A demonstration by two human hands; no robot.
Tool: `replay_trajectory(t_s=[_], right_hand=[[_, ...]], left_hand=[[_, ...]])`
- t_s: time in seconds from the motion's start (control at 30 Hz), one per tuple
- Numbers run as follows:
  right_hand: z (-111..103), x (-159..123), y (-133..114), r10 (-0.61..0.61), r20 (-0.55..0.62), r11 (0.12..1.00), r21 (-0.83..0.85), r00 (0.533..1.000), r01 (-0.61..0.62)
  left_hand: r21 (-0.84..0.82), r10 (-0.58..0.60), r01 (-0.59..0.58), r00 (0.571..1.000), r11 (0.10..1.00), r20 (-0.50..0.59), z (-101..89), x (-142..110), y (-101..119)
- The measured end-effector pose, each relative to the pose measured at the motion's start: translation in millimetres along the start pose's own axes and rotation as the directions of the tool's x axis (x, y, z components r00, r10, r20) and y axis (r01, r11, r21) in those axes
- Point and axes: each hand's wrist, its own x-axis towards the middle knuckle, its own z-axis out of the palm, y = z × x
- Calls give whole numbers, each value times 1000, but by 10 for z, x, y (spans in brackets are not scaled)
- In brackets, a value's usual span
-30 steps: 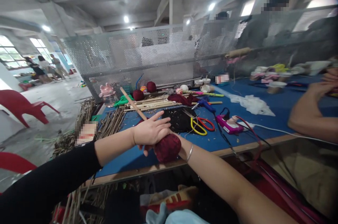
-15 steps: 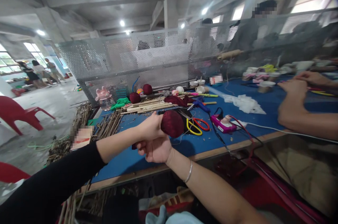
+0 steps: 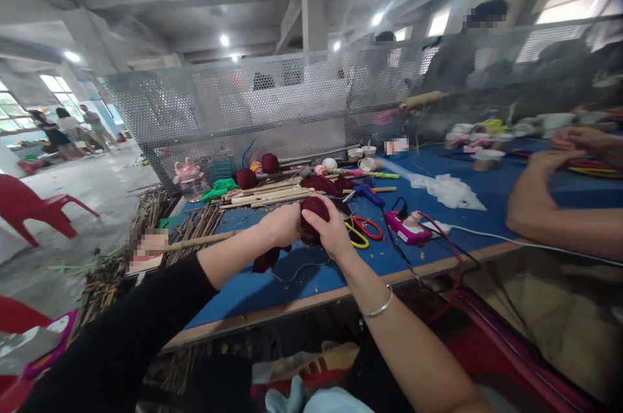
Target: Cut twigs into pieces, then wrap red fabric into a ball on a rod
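Observation:
A dark red cloth-covered ball (image 3: 311, 215) is between my hands above the near part of the table. My right hand (image 3: 333, 228) is closed round its right side, thumb and fingers curved over it. Against the ball's left side, my left hand (image 3: 283, 225) is wrapped round a wooden stick (image 3: 207, 239) that runs out to the left; where stick and ball meet is hidden. Loose dark red cloth (image 3: 267, 260) hangs below my left hand. Close by on the right lie scissors (image 3: 367, 228) with red and yellow handles.
Behind my hands are pale sticks (image 3: 272, 195), more dark red balls (image 3: 269, 163) and a blue glue gun (image 3: 368, 193). A purple power strip (image 3: 407, 228) with cables sits to the right. Brown twigs (image 3: 195, 231) line the left edge. A co-worker's arms (image 3: 545, 195) rest at the right.
My right hand has gone from beneath, palm up, to gripping the ball's right side. The ball has moved slightly left and down. The stick now shows to the left, and loose cloth hangs in view.

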Motion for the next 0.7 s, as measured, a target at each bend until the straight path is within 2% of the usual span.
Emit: replay_trajectory(t_s=[0.07, 0.13, 0.27, 0.37, 0.4, 0.47, 0.53, 0.57, 0.63, 0.67, 0.7], right_hand=[[-4, -13, 5, -27, 26, 998, -60, 999, 29], [36, -94, 16, -54, 5, 996, -69, 999, 55], [131, -238, -28, -106, -24, 993, -61, 994, 105], [126, -195, -102, -153, -38, 986, -75, 987, 150], [95, -145, -109, -158, 0, 986, -55, 987, 158], [-25, -21, -64, -147, 155, 989, 18, 977, 146], [-212, 83, 70, -118, 362, 993, 24, 925, 117], [-316, 107, 161, -81, 461, 991, -62, 884, 123], [-503, 84, 356, 44, 667, 932, -296, 744, 211], [-569, 41, 442, 103, 729, 879, -385, 676, 282], [-610, -13, 510, 141, 751, 821, -452, 645, 348]], left_hand=[[70, -49, 50, 999, 996, -18, 121, -61, 1], [124, -91, 94, 995, 988, -33, 150, -111, 2], [181, -148, 145, 989, 973, 1, 59, -181, 48], [184, -159, 155, 987, 971, 10, -32, -193, 77], [166, -134, 131, 991, 977, 5, -68, -189, 71], [81, -40, 42, 999, 996, -24, -160, -179, 26], [-73, 49, -55, 995, 996, -82, -271, -168, -60], [-165, 3, -22, 993, 986, -115, -321, -166, -111], [-359, -164, 128, 984, 924, -72, -379, -171, -213], [-431, -236, 200, 971, 880, -30, -375, -179, -259], [-483, -281, 250, 960, 839, 10, -346, -191, -300]])
